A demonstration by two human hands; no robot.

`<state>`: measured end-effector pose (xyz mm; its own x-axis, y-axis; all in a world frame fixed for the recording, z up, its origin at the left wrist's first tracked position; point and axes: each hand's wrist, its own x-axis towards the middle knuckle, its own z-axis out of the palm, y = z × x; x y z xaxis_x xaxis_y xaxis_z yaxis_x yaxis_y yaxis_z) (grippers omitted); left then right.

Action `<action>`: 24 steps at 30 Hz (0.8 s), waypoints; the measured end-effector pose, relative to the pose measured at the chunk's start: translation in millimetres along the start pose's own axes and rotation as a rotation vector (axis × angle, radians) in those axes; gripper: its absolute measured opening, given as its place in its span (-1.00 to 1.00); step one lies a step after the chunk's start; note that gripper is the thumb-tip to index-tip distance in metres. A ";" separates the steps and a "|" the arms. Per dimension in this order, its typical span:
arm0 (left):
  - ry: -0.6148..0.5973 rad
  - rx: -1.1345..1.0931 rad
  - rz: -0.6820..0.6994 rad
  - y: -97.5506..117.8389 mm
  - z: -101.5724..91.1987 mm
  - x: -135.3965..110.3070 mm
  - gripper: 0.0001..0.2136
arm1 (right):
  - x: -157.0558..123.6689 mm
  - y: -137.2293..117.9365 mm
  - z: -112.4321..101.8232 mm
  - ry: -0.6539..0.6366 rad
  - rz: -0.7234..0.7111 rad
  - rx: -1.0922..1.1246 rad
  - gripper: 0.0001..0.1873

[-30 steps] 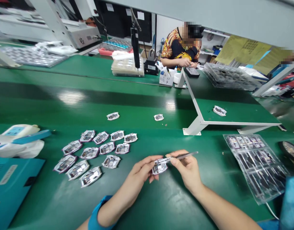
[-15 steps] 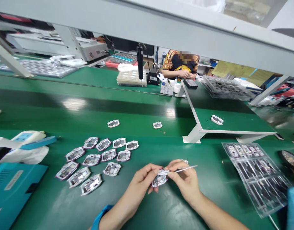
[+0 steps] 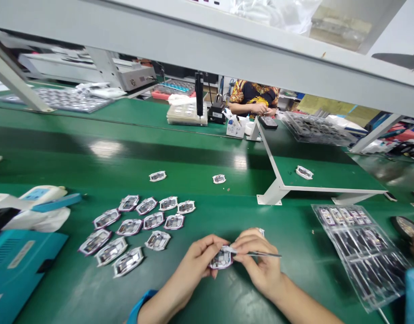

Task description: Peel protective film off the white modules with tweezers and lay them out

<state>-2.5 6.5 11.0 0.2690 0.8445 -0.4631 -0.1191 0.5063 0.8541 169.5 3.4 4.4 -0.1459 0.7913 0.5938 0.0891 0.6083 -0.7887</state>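
The left hand [image 3: 196, 263] pinches a module [image 3: 222, 259] just above the bench [image 3: 233, 216], while the right hand [image 3: 260, 265] pinches tweezers [image 3: 264, 254] against it. Twelve loose modules [image 3: 153, 220] lie in a cluster nearby, and a plastic tray [image 3: 358, 256] at right still holds more in its pockets.

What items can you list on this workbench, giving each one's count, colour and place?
Workbench: one, green, under everything below.
Small framed parts: twelve, silver and purple, grouped left of the hands.
Loose parts: three, silver and white, farther along the bench.
Clear tray: one, transparent, right of the hands.
Case: one, teal, lower left.
Co-worker: one, orange-and-black shirt, across the bench.
Held part: one, silver and purple, between the hands.
Tweezers: one pair, silver, in the right hand.
Left hand: one, holding the held part.
Right hand: one, holding the tweezers.
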 end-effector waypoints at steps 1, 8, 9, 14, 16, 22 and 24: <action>-0.002 0.000 -0.004 0.5 0.1 -0.1 -0.68 | 0.4 -0.3 -0.3 -0.002 0.011 0.006 -0.78; -0.002 0.047 -0.022 3.3 0.8 -1.2 -0.69 | 0.9 -1.4 -1.2 0.014 0.115 0.002 -0.83; 0.001 0.056 -0.022 3.3 0.9 -1.4 -0.70 | 0.9 -1.5 -1.1 0.017 0.124 -0.001 -0.84; -0.010 0.097 -0.034 1.6 0.9 -1.1 -0.70 | 1.6 -2.2 -1.4 0.005 0.138 -0.040 -0.85; -0.017 0.109 -0.033 0.8 0.8 0.0 -0.68 | 1.9 -2.7 -2.0 -0.025 0.124 -0.062 -0.85; -0.032 0.143 -0.053 5.2 0.8 3.3 -0.59 | 0.9 -2.8 -2.0 -0.060 0.095 -0.045 -0.84; -0.041 0.120 -0.072 7.6 0.7 3.1 -0.57 | 0.0 -2.0 -1.3 -0.027 0.183 0.015 -0.87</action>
<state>-1.9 12.8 16.2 0.3121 0.7974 -0.5165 0.0169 0.5388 0.8422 170.6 2.3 6.1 -0.1550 0.8868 0.4354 0.1016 0.4527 -0.8859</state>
